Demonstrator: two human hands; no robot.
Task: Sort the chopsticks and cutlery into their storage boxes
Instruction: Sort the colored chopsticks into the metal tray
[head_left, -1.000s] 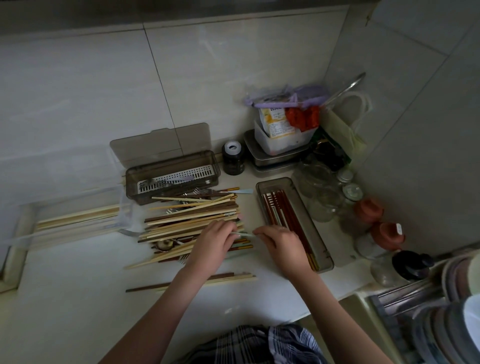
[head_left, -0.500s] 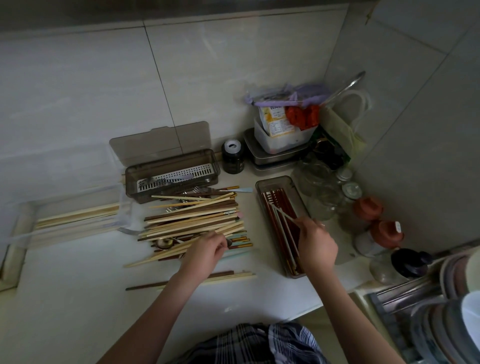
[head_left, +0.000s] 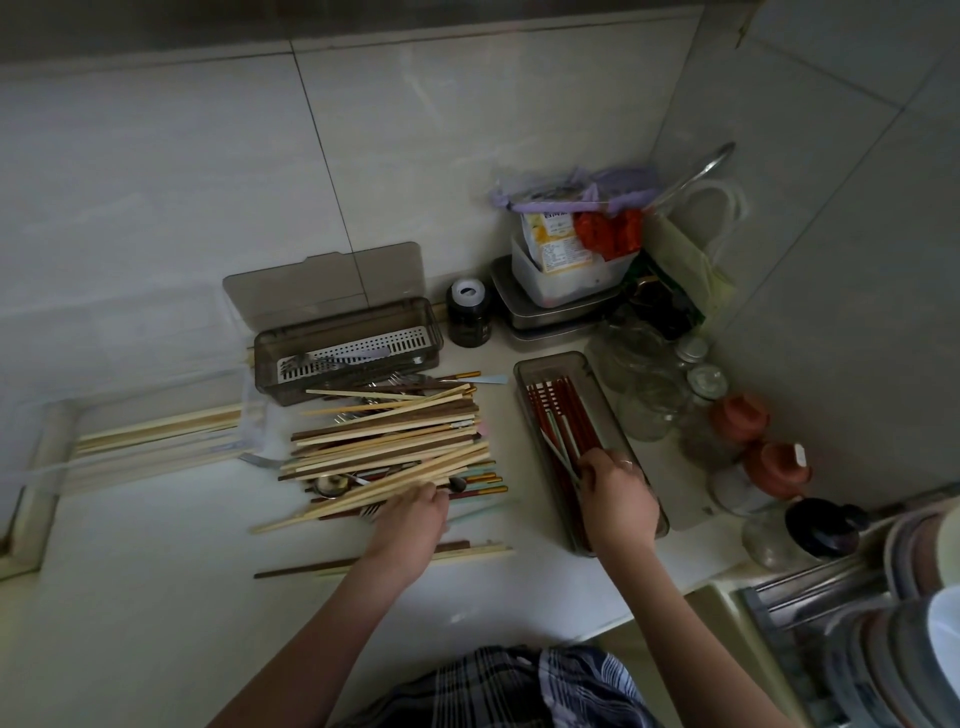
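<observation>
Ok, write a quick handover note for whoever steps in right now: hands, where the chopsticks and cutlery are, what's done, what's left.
Right hand: fingers pinch a pale chopstick, lowering it into the right box, which already holds red chopsticks.
Left hand: resting on the near edge of the mixed pile; grip unclear.
Done: some pale chopsticks in the clear left box; some cutlery in the back box, lid open.
Left: most of the pile, chopsticks with forks and spoons among them, plus loose chopsticks on the counter nearer the person.
</observation>
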